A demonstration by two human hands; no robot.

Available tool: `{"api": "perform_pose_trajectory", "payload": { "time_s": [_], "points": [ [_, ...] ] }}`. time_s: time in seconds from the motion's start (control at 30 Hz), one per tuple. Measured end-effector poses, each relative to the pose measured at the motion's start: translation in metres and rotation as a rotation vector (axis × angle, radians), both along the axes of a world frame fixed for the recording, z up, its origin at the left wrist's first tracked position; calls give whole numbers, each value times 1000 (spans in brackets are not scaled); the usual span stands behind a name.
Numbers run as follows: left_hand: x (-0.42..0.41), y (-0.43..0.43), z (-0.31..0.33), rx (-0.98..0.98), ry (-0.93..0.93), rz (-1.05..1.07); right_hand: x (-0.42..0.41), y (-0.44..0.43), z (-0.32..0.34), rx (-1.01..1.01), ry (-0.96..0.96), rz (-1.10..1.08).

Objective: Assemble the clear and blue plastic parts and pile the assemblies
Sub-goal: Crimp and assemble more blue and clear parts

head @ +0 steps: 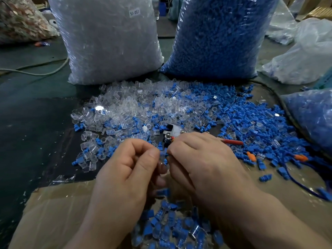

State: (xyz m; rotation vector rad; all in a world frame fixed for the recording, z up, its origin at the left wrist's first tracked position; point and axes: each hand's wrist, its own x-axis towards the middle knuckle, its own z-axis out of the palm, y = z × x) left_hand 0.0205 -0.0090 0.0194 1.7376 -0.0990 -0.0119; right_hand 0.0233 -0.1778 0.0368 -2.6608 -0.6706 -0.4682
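Note:
My left hand (129,169) and my right hand (199,162) meet at the centre of the view, fingertips pinched together. Between them sits a small clear part (163,162) touching a blue part (164,153); fingers hide most of both. Loose clear parts (125,106) spread over the table beyond my hands, and loose blue parts (251,119) lie to the right of them. A pile of joined clear-and-blue assemblies (172,229) lies below my wrists on brown cardboard (53,209).
A big bag of clear parts (107,38) and a big bag of blue parts (219,35) stand at the back. A smaller blue-filled bag (312,114) lies right. A red-handled tool (231,141) and metal piece (175,131) rest just beyond my right hand. A cable (36,72) runs at left.

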Motion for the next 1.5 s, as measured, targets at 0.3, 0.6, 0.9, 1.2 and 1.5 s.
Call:
{"api": "perform_pose_trajectory", "payload": {
  "time_s": [0.3, 0.6, 0.9, 1.2, 1.5],
  "points": [
    [6, 13, 1, 80, -135, -173, -11, 15, 8, 508, 494, -88],
    [14, 34, 10, 491, -233, -158, -9, -11, 9, 28, 524, -251],
    [14, 31, 7, 761, -259, -440, 2, 6, -12, -226, 268, -239],
    [30, 31, -3, 1272, -96, 125, 10, 16, -20, -281, 233, -197],
    [31, 25, -13, 939, -237, -132, 14, 16, -22, -282, 231, -151]
  ]
}}
